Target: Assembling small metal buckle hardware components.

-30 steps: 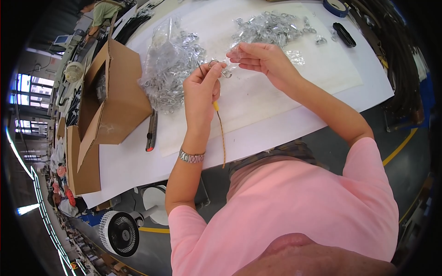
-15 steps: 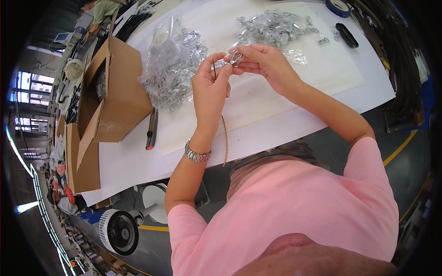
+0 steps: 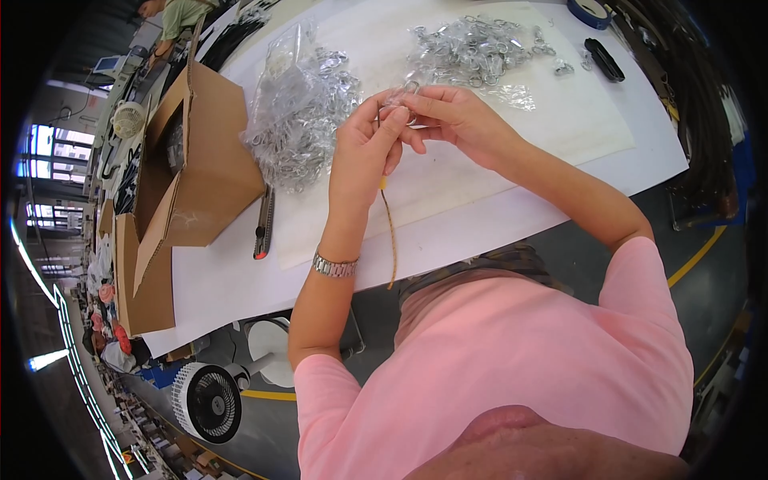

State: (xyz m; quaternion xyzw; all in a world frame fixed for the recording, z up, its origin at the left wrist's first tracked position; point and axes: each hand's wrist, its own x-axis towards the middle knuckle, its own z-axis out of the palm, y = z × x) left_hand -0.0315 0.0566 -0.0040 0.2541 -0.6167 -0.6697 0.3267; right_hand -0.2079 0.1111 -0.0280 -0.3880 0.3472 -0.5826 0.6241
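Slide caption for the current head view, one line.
Left hand and right hand meet at a small metal piece, near heaps of shiny metal parts.

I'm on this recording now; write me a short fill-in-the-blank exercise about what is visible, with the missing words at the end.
1. The left hand and the ____ hand meet at a small metal piece.
2. A metal wristband circles the person's ____ wrist.
3. The open brown box is made of ____.
4. The outer ring of the tape roll at the far right is coloured ____.

Missing words: right; left; cardboard; blue.
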